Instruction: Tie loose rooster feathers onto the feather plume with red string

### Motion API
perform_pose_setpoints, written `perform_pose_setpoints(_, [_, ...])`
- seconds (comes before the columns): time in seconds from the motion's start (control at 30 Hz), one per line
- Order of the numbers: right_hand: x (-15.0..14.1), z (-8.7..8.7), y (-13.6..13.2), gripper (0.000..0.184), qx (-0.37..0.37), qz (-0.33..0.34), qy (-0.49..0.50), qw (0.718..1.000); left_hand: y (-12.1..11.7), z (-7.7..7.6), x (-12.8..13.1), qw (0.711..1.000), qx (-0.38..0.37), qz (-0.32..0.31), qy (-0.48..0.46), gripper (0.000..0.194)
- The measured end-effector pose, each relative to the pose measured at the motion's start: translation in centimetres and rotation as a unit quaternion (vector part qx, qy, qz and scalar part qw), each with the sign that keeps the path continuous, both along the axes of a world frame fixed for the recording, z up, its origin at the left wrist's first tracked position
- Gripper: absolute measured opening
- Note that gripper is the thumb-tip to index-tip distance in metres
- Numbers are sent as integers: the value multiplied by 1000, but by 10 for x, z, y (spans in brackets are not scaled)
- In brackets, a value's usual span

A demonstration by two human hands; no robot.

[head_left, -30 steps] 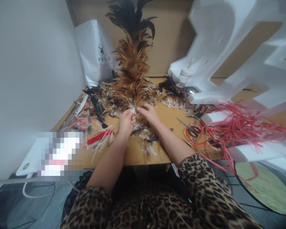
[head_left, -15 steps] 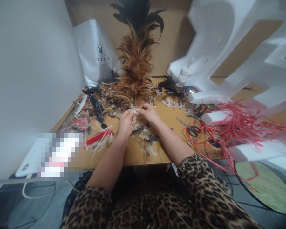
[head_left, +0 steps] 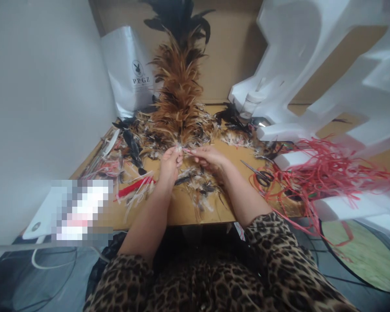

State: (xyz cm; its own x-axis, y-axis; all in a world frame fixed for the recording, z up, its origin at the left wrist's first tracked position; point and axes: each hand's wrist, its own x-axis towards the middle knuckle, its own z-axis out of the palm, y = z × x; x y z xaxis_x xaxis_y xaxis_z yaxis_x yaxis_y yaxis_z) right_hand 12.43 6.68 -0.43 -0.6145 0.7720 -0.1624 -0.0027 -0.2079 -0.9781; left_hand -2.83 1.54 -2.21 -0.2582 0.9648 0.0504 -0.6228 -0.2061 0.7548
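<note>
A tall feather duster (head_left: 178, 82), brown along its length and black at the top, stands nearly upright over the table. My left hand (head_left: 170, 164) is closed around its lower end, where pale quill bases show. To the right, my right hand (head_left: 209, 157) pinches a thin pinkish strip (head_left: 189, 151) that runs to the duster's base. Loose feathers (head_left: 201, 184) lie below both hands. The stick inside the duster is hidden by feathers and fingers.
Black-handled scissors (head_left: 261, 175) lie right of my hands, beside a tangle of red strips (head_left: 331, 173). White foam pieces (head_left: 292, 65) rise at the right. A silver bag (head_left: 126, 73) stands back left. Red and white strips (head_left: 136, 188) lie left on the wooden table (head_left: 227, 212).
My right hand has drawn away to the right from my left, and a pinkish strip now shows between them. The duster's top has shifted left. My left hand has moved slightly left.
</note>
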Motion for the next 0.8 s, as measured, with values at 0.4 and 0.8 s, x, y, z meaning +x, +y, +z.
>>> perform_pose_setpoints(0.4, [13, 8, -1, 34, 230, -128, -90, 960, 1, -2, 1, 999, 0, 18, 38, 28])
perform_pose_setpoints(0.8, [-28, 22, -42, 25, 568, -84, -188, 797, 8, -23, 6, 975, -13, 139, 173, 21])
